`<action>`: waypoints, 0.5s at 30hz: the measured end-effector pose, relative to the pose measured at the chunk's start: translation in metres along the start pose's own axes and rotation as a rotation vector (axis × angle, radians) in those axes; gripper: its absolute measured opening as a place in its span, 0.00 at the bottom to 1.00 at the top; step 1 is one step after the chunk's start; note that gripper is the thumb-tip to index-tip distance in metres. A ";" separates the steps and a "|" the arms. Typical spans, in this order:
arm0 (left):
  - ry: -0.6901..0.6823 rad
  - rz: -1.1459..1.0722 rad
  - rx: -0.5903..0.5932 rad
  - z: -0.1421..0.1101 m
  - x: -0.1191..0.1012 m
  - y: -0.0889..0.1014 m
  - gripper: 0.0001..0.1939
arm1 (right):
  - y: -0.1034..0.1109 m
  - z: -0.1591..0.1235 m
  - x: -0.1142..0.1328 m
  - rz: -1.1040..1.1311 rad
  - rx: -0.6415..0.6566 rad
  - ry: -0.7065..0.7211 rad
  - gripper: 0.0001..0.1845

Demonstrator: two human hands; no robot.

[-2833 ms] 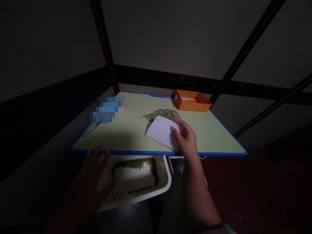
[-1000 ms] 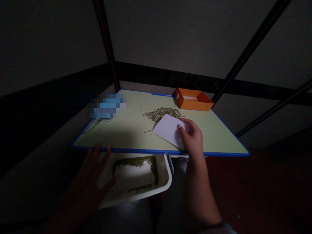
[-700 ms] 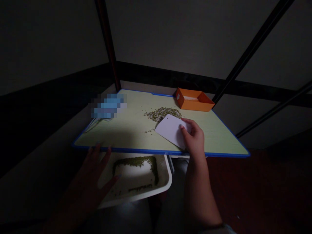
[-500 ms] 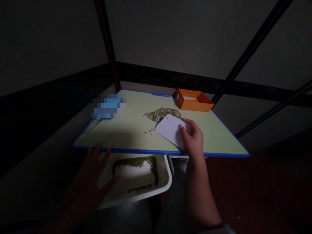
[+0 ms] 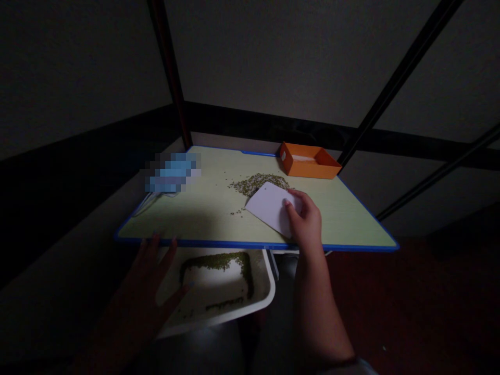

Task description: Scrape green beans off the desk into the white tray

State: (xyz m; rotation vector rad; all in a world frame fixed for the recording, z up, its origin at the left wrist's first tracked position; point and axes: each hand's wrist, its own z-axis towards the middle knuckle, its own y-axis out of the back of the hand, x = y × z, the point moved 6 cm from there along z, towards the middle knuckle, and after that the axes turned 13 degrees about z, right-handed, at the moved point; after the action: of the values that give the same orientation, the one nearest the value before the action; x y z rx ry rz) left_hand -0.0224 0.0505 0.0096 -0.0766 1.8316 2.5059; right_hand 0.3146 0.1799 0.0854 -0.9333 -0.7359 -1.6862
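Note:
Between the thumb and fingers of my right hand (image 5: 307, 219) is a flat white scraper (image 5: 269, 207) with a small hole near one corner. It is tilted over the tabletop, its far edge against a spread pile of small greenish beans or seeds (image 5: 260, 182). A few loose grains lie left of the scraper. My left hand (image 5: 150, 276), in shadow, has its fingers spread at the table's front edge, over the left side of a white tray (image 5: 269, 291). Inside that tray, more green grains (image 5: 219, 260) line the far and right sides.
The pale green table (image 5: 344, 224) has a blue rim. An orange open box (image 5: 312, 169) stands at its back right. At the left lies a blurred blue item (image 5: 174, 172) with a white cable (image 5: 142, 203). Dark-framed wall panels (image 5: 269, 62) rise behind.
The whole view has shifted very slightly. My right hand and the scraper appear a touch further left, still at the pile's near edge. My left hand stays in place.

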 end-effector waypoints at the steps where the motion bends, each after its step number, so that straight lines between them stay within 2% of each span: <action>1: -0.002 0.002 -0.004 0.000 0.000 0.000 0.38 | -0.001 0.000 -0.001 0.003 0.006 -0.006 0.16; 9: 0.001 -0.002 -0.007 0.000 0.000 0.000 0.38 | -0.002 0.000 -0.001 0.041 0.061 -0.022 0.15; 15: -0.002 -0.009 -0.006 -0.001 0.000 0.000 0.38 | 0.001 0.001 0.001 0.063 0.053 -0.042 0.15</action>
State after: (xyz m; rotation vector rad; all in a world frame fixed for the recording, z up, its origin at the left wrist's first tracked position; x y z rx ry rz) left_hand -0.0224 0.0494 0.0088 -0.0831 1.8187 2.5047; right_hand 0.3158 0.1798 0.0871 -0.9473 -0.7679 -1.5894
